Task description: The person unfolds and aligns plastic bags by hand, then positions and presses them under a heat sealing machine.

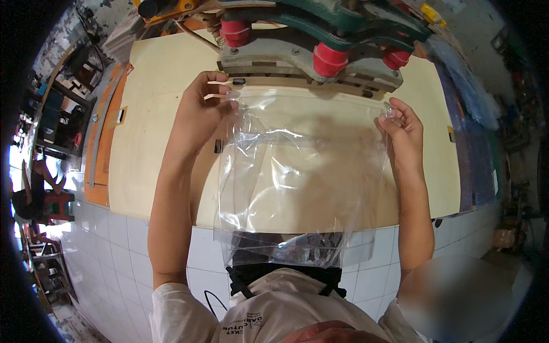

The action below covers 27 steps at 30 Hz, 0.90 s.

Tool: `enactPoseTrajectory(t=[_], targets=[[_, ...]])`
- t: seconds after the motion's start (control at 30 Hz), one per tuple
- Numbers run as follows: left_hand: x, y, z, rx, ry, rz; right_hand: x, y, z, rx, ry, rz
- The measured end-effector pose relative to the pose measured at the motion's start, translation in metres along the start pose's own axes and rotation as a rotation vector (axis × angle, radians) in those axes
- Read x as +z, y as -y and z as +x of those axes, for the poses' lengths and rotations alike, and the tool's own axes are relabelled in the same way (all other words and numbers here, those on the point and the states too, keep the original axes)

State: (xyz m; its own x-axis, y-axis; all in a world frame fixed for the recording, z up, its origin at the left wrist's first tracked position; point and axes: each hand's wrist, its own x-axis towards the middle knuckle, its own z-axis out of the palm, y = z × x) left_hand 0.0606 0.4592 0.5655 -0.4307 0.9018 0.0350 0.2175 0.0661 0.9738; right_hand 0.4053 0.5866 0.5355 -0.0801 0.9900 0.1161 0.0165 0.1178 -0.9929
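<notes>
A clear plastic sheet, shiny and creased, stretches between my two hands over a cream-coloured work surface. My left hand pinches its far left corner between thumb and fingers. At the far right corner, my right hand grips the sheet the same way. The near end of the plastic hangs over the table's front edge toward my lap. Just beyond the sheet's far edge stands a press-like machine with a long grey metal bar, green arms and red cylindrical parts. Whether the sheet's edge touches the bar I cannot tell.
The cream board covers most of the table. Small black blocks sit on it. Clear plastic material lies at the right. An orange wooden strip borders the left. Another person is at the far left, near a red stool.
</notes>
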Motion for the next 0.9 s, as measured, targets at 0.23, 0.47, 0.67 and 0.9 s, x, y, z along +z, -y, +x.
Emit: enactPoseTrajectory(t=[0.23,0.47,0.67,0.9], targets=[[-0.005,-0.002,0.004,-0.030,0.138,-0.123,-0.014,0.006,0.004,0.049,0.111,0.039],[-0.015,-0.007,0.003,-0.064,0.221,-0.020,-0.013,0.023,0.003,0.136,0.185,0.244],[-0.021,-0.016,-0.004,-0.030,0.364,0.092,-0.044,0.042,-0.003,0.102,0.448,0.350],[0.004,-0.043,-0.045,0.415,0.582,-0.084,-0.061,0.044,-0.059,-0.260,1.219,0.975]])
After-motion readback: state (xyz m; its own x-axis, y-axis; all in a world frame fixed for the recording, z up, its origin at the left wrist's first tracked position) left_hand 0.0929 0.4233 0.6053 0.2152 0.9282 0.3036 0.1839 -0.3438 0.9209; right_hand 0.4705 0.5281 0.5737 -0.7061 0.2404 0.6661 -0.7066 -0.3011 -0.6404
